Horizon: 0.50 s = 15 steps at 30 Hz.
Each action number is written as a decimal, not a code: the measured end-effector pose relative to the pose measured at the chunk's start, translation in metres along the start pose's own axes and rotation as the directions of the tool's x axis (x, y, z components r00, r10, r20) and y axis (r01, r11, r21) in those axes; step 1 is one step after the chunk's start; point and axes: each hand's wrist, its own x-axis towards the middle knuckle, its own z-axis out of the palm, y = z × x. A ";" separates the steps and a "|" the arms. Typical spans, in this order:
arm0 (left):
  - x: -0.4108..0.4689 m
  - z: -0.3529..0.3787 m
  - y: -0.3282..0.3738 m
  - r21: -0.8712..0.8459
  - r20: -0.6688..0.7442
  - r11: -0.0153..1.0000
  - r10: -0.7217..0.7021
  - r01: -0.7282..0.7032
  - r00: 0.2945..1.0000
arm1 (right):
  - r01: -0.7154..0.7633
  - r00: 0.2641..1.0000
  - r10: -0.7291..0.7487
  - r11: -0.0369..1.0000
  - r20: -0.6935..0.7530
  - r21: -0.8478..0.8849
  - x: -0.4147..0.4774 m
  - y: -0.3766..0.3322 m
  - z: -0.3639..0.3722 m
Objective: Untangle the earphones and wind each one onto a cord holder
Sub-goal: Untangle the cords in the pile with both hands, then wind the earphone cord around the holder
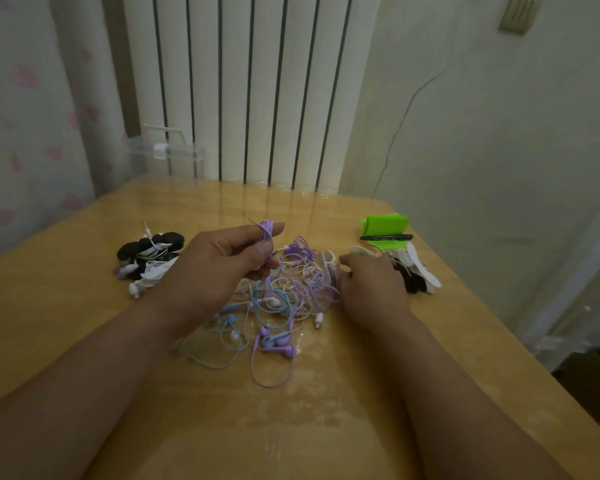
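Both forearms are bare from the wrists to the frame's edge, with no clothing on them. The left hand and right hand are bare as well, with thick fingers; finer detail is too blurred to make out.

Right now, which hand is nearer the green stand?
Right. The right hand lies just in front of the green stand; the left hand, holding purple cord, is well off to its left.

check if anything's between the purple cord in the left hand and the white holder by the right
Just the tangled pile of purple, white and blue earphone cords, between the wound purple cord and white plastic holder.
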 end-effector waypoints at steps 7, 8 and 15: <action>-0.002 0.001 0.000 0.006 0.025 1.000 -0.003 0.003 1.000 | -0.038 0.995 0.030 0.996 0.099 0.081 -0.001 -0.008 -0.006; -0.003 0.000 0.000 0.000 0.025 1.000 -0.004 0.004 1.000 | -0.049 0.993 0.036 0.991 0.110 0.124 -0.001 -0.009 -0.006; -0.001 0.000 -0.005 -0.017 0.035 1.000 -0.021 0.022 0.999 | -0.095 0.993 0.058 0.914 0.104 0.396 -0.002 -0.006 -0.013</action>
